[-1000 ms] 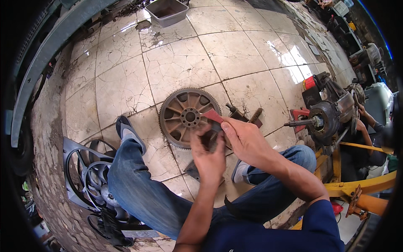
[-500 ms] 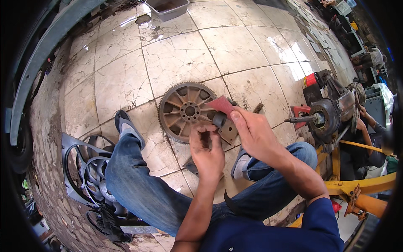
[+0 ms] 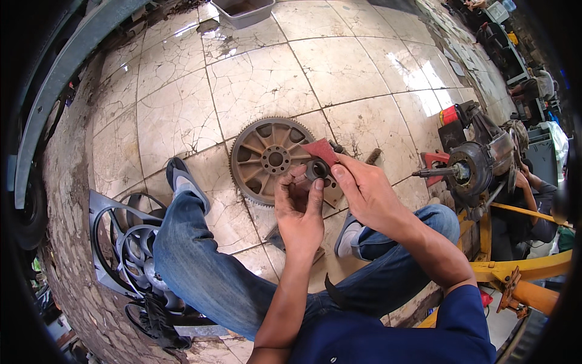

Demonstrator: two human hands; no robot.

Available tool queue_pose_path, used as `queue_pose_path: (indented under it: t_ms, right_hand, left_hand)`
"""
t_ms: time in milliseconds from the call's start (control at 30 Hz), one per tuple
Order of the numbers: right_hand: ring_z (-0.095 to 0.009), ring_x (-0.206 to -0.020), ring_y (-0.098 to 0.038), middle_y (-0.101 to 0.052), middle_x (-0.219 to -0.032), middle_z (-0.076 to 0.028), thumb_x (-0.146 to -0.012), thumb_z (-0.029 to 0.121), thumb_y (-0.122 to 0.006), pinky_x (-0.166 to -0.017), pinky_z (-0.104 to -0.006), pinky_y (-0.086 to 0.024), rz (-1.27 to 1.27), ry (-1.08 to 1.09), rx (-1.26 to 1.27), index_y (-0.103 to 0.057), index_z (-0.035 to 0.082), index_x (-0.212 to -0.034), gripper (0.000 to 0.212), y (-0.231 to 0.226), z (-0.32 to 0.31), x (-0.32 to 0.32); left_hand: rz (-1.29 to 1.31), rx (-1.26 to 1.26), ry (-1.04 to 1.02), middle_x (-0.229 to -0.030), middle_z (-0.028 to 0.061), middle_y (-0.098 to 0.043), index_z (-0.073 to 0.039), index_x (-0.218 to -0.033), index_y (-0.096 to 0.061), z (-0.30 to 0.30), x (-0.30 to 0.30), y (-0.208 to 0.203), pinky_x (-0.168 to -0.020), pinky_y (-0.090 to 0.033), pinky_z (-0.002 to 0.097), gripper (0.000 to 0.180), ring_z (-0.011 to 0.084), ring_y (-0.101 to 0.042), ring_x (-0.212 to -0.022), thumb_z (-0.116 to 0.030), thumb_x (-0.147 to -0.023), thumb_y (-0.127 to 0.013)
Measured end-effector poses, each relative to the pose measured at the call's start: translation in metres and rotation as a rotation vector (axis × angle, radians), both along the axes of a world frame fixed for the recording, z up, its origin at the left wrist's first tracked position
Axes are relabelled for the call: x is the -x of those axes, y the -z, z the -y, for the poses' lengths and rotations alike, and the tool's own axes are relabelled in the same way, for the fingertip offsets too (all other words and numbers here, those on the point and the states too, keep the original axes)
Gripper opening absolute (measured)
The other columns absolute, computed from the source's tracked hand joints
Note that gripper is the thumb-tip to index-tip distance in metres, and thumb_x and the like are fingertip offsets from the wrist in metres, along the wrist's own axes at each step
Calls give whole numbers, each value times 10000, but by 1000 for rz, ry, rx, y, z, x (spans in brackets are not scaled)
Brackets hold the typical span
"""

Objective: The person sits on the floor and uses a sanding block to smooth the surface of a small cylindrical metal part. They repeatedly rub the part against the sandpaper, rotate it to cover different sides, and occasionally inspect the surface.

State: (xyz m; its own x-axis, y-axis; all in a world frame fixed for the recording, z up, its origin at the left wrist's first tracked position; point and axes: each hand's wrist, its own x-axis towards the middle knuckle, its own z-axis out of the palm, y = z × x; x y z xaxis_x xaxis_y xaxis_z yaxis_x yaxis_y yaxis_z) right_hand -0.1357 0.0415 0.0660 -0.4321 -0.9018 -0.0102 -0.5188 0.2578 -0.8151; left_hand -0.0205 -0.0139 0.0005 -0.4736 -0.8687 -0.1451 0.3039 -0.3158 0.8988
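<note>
Between the thumb and fingers of my left hand (image 3: 298,203) is a small dark metal ring-shaped bushing (image 3: 316,170), its hole tilted up toward me. My right hand (image 3: 367,189), just to its right, pinches a folded piece of red sandpaper (image 3: 321,150), which sticks out above the bushing. On the tiles beyond my hands lies a large toothed flywheel (image 3: 250,138) with spokes and a ring of bolt holes. A flat metal plate (image 3: 331,193) with holes shows partly beneath my hands, the rest of it hidden.
A grey plastic tub (image 3: 251,19) stands on the tiles at the far side. To the left lies a fan assembly (image 3: 136,246). At right, a gearbox-like part with a shaft (image 3: 464,173) rests by a yellow jack frame (image 3: 527,267); another person's arms (image 3: 526,188) reach behind it.
My left hand has turned the bushing so that its open end now faces up, and the thumb has shifted onto its near side. The sandpaper stays pinched in my right hand.
</note>
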Motion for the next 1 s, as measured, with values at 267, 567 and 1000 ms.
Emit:
queue_pose_path:
  t_ms: [267, 567, 1000]
  right_hand:
    - [-387, -904, -681, -673, -995, -252, -1009, 147, -531, -771, -392, -531, 37, -8, -10, -578, -66, -1226, 308, 8, -1, 2]
    - [-369, -865, -687, -671, -957, -247, -1005, 136, -527, -740, -387, -530, 74, 0, 21, -583, -65, -1207, 290, 7, 0, 1]
    - [-311, -818, -662, -659, -929, -217, -1012, 138, -517, -729, -348, -511, 73, -26, 8, -585, -32, -1208, 268, -1, -1, 4]
  left_hand:
    - [-114, -44, -32, -1052, 48, -603, -40, -1273, -505, -1, 5, -1, -785, -476, 217, 376, 76, -582, -910, 52, -932, -632]
    - [-175, -125, 7, -1179, 81, -590, -15, -1363, -464, 2, 2, -1, -940, -523, 316, 444, 174, -649, -1015, 11, -949, -621]
    - [-83, -100, -55, -1166, 89, -639, -37, -1311, -517, 3, 2, 7, -959, -500, 329, 403, 172, -627, -1050, -49, -937, -665]
